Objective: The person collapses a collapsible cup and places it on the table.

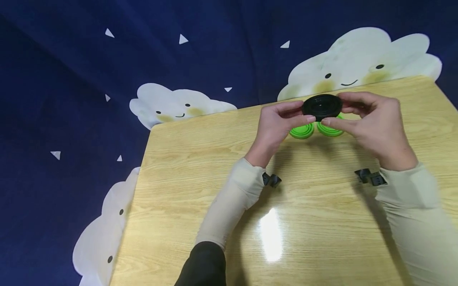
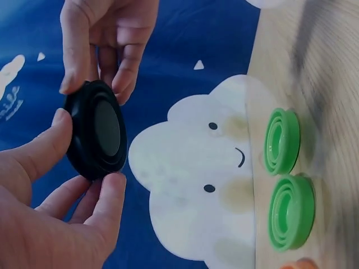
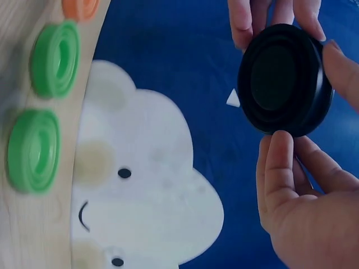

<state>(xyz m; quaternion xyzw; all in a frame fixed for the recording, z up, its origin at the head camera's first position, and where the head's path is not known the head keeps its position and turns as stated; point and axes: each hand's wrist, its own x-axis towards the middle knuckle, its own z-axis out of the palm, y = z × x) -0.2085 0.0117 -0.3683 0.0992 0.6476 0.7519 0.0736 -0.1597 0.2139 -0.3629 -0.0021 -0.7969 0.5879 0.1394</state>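
Raised above the far part of the table is a round black collapsible cup (image 1: pixel 322 106), folded flat into concentric rings. My left hand (image 1: pixel 272 129) pinches its left edge between thumb and fingers, while my right hand (image 1: pixel 381 125) grips the opposite edge. The left wrist view shows the folded cup (image 2: pixel 101 131) tilted, a thumb and fingertips around its rim. Beneath the hands, two green folded cups (image 1: pixel 301 131) of the same ringed form lie side by side on the table; the right wrist view shows both green cups (image 3: pixel 55 59) apart from the hands.
The wooden table (image 1: pixel 186 178) meets a dark blue curtain (image 1: pixel 214 47) printed with white clouds at its back and left edges. Part of an orange ringed piece (image 3: pixel 80 8) shows at the top of the right wrist view, beside the green cups.
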